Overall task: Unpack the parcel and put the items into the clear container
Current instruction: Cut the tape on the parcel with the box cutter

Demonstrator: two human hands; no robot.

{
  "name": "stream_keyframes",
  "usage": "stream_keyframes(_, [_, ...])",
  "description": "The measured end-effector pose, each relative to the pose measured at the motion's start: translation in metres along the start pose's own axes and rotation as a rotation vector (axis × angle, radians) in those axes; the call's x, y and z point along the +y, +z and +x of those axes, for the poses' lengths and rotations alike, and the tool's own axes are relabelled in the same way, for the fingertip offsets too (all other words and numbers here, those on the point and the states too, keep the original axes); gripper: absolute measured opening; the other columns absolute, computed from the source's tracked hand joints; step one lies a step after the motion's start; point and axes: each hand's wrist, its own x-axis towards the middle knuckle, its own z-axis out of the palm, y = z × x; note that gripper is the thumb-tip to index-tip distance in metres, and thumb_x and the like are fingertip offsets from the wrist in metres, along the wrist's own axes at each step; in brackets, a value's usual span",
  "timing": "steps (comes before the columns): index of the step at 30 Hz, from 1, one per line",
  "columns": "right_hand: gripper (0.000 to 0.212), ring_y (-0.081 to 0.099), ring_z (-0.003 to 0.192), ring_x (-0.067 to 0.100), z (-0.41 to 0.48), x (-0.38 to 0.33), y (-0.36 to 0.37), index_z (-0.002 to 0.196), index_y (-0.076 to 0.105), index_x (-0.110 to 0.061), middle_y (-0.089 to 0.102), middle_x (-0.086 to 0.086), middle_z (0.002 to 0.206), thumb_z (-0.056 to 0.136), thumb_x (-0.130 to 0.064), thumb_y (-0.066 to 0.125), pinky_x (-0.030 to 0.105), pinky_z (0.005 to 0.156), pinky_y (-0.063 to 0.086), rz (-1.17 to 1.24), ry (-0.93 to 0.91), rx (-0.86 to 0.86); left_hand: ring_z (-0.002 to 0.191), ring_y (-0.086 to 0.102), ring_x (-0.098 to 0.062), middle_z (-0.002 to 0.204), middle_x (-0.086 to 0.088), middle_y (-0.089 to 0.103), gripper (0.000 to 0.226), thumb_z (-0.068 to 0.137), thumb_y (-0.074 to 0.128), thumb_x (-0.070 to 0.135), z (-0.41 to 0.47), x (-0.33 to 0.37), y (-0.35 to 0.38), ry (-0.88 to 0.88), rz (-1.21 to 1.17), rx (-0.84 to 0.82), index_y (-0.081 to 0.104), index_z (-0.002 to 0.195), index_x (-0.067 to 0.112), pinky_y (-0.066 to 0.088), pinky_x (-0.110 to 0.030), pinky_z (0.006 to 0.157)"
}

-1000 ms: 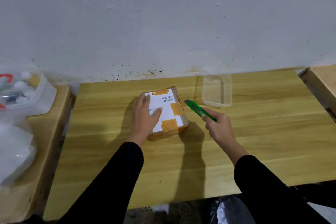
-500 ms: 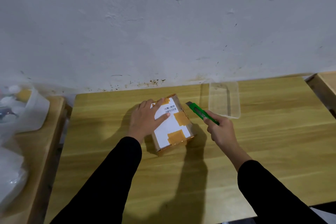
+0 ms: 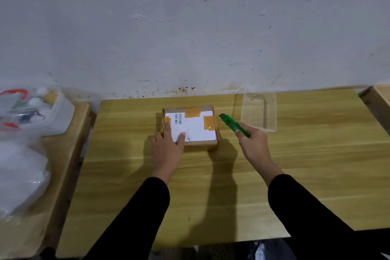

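We saw a small cardboard parcel lying flat on the wooden table, a little back from the middle and squared to the table's edge. Its flaps were shut. A white shipping label covered most of the top face, with pieces of tan tape overlapping its far edge and its right edge. On the label we could make out two short barcodes side by side near the upper left and a tiny square code at the lower edge; whatever text was printed there was too small and blurred for us to read, and no brand name could be told.

The left hand lay flat and spread on the parcel's near left corner, fingers resting over the label, gripping nothing. The right hand was closed around the handle of a green utility knife, held just to the right of the parcel and apart from it, its grey tip pointing away and to the left. Whether any blade was pushed out, we could not tell.

The clear container stood open and empty at the table's back, near the wall, just beyond the knife hand. On a lower wooden surface to the left sat a white tub of mixed small things and a clear plastic bag.
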Motion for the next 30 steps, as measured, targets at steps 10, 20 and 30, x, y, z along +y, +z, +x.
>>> stream_keyframes(10, [0.035,0.042,0.047,0.014,0.008,-0.008,0.005,0.127,0.055,-0.018,0.058,0.000,0.065,0.092,-0.017,0.049,0.026,0.045,0.033,-0.083,-0.012,-0.047,0.131,0.033,-0.032,0.145,-0.016,0.032,0.070,0.093,0.039,0.052,0.004,-0.003,-0.004,0.027,-0.264,-0.129,0.003,0.149,0.030,0.035,-0.043,0.101])
stream_keyframes(20, [0.038,0.043,0.047,0.015,0.014,-0.010,0.005,0.129,0.052,-0.016,0.059,0.005,0.070,0.092,-0.019,0.048,0.026,0.043,0.033,-0.178,-0.034,-0.061,0.131,0.034,-0.033,0.145,-0.017,0.031,0.070,0.092,0.041,0.052,0.004,-0.003,0.003,0.017,-0.315,-0.098,0.005,0.149,0.033,0.037,-0.043,0.100])
stream_keyframes(30, [0.039,0.044,0.048,0.018,0.010,-0.009,0.005,0.130,0.051,-0.019,0.067,0.011,0.075,0.092,-0.021,0.048,0.027,0.044,0.034,-0.233,-0.058,-0.013,0.125,0.041,-0.034,0.138,-0.017,0.038,0.071,0.090,0.043,0.055,0.008,-0.006,0.013,-0.003,-0.356,-0.082,0.006,0.148,0.037,0.039,-0.041,0.097])
